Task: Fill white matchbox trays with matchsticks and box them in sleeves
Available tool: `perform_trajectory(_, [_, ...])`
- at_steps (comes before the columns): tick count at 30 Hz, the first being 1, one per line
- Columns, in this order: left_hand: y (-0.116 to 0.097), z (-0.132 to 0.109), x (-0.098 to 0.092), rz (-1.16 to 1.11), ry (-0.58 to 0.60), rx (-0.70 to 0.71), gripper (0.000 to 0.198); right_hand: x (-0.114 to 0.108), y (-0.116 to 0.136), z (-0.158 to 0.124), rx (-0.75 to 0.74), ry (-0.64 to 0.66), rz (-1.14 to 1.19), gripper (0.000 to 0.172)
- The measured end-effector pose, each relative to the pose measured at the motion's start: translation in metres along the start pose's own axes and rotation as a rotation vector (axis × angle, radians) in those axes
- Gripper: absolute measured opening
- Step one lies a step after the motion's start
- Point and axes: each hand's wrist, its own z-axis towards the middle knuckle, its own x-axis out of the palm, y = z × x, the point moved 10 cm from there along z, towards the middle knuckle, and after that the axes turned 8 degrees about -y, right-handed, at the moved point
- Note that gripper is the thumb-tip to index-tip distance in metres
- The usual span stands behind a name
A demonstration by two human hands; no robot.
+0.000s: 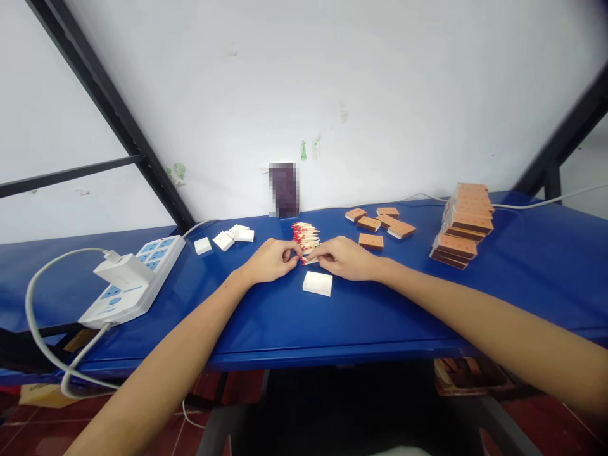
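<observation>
Our left hand (275,258) and right hand (346,256) face each other low over the table (266,323), fingers curled and thumbs drawn in towards the forefingers. We cannot tell whether either one pinches a stick; both sets of fingertips meet at the near end of the matches (308,235), with our right fingertips against the lowest ones.

Those matches lie in a loose heap between our hands and reaching away beyond them, towards the wall (403,95). Most point the same way: red heads to our left, pale ends to our right, long axes running roughly side to side, though a few slant. As a whole, the heap stretches longest from near to far.

Just on our side of it sits a white tray (318,283), its long side running left to right with a slight tilt. We cannot make out whether its hollow faces up.

Farther left we see more white trays (223,240) in a loose cluster. Beyond them, near the table's left end, a power strip (164,266) lies aslant with a charger (124,271) plugged in.

Past our right hand are scattered orange boxes (371,241), and farther right a tall, uneven stack (463,221) of the same kind. Behind the heap, by the wall, stands a dark shape (285,190), too pixelated to name.
</observation>
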Motion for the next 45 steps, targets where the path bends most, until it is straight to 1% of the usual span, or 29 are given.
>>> perform_trajectory(4, [0.001,0.000,0.000,-0.003,0.001,0.002,0.019,0.002,-0.003,0.000,0.035,0.009,-0.011,0.039])
perform_trajectory(11, [0.001,0.000,0.000,-0.006,-0.004,-0.001,0.018,0.003,-0.002,0.001,0.017,0.020,-0.020,0.038])
perform_trajectory(20, [0.003,0.000,0.001,-0.017,0.001,-0.009,0.019,0.002,-0.006,0.001,0.064,0.019,-0.054,0.041])
perform_trajectory(26, [0.001,0.000,0.001,-0.023,0.002,0.001,0.017,0.002,-0.008,0.001,0.080,0.025,-0.067,0.036])
perform_trajectory(30, [0.006,0.000,-0.002,-0.036,-0.024,-0.019,0.017,0.002,-0.008,0.001,0.075,0.008,-0.046,0.039])
perform_trajectory(33, [0.014,0.001,-0.006,-0.023,-0.061,-0.060,0.019,0.001,-0.010,0.001,0.105,0.010,-0.067,0.043])
perform_trajectory(38, [0.015,0.002,-0.007,0.007,-0.070,-0.056,0.018,0.002,-0.006,0.001,0.089,0.042,-0.082,0.036])
perform_trajectory(45, [0.013,0.002,-0.006,0.012,-0.063,-0.027,0.018,0.004,-0.005,0.000,0.080,0.060,-0.098,0.035])
